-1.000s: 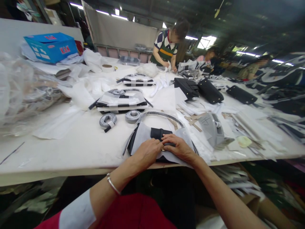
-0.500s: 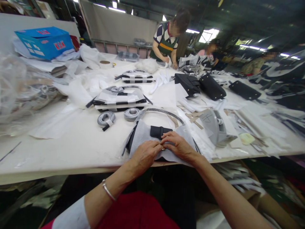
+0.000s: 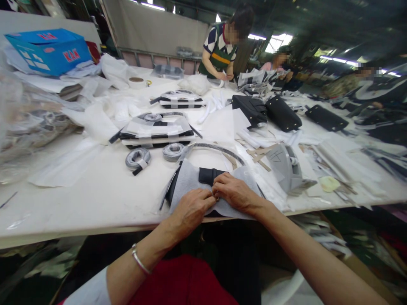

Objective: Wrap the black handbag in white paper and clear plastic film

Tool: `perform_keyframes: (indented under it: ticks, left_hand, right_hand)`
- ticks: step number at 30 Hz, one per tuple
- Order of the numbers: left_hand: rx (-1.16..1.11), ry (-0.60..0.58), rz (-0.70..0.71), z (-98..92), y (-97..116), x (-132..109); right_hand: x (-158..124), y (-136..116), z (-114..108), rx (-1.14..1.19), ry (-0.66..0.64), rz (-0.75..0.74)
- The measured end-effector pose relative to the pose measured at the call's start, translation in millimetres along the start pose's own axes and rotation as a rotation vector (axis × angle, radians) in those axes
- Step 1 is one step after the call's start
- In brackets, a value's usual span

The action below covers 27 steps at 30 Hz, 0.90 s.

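Observation:
A black handbag [image 3: 172,189] lies at the table's near edge, its front covered by a pale grey protective sheet [image 3: 187,180]. Its wrapped handle [image 3: 213,146] arches up behind. A black closure tab [image 3: 206,175] shows through the sheet. My left hand [image 3: 193,206] pinches at a small metal clasp [image 3: 217,198] just below the tab. From the other side my right hand [image 3: 233,191] meets it, fingers curled on the same clasp and partly covering the tab. The fingertips hide most of the clasp.
Two wrapped strap coils [image 3: 137,159] lie beyond the bag at left. Behind them is a wrapped handbag [image 3: 157,130]. Black bags [image 3: 282,113] rest farther right, near a grey tape dispenser [image 3: 284,165]. A blue box [image 3: 47,53] stands far left. A co-worker [image 3: 219,51] works across the table.
My right hand has shifted slightly left and its fingers have curled in tighter over the clasp. The left hand stays at the clasp. The view has turned a little.

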<state>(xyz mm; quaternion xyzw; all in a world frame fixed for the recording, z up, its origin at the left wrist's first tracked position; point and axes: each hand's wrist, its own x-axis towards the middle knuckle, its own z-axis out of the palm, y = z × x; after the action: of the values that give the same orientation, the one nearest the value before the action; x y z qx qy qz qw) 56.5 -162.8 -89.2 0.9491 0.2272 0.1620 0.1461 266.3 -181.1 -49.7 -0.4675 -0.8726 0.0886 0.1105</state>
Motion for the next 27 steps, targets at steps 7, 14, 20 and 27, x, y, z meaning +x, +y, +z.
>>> perform_keyframes:
  ticks: [7, 14, 20, 27]
  left_hand:
    - [-0.007, 0.042, -0.015, 4.5, -1, 0]
    - [0.025, 0.044, -0.007, 6.3, -1, 1]
    - [0.055, 0.010, -0.012, 0.4, 0, 1]
    - [-0.014, 0.083, -0.019, -1.7, -2, 1]
  right_hand:
    - [12, -7, 7, -0.252, -0.100, 0.056]
    - [9, -28, 16, -0.058, 0.064, 0.399]
    - [-6, -11, 16, 0.500, 0.409, 0.601]
    - [-26, -22, -8, 0.509, 0.464, 0.668]
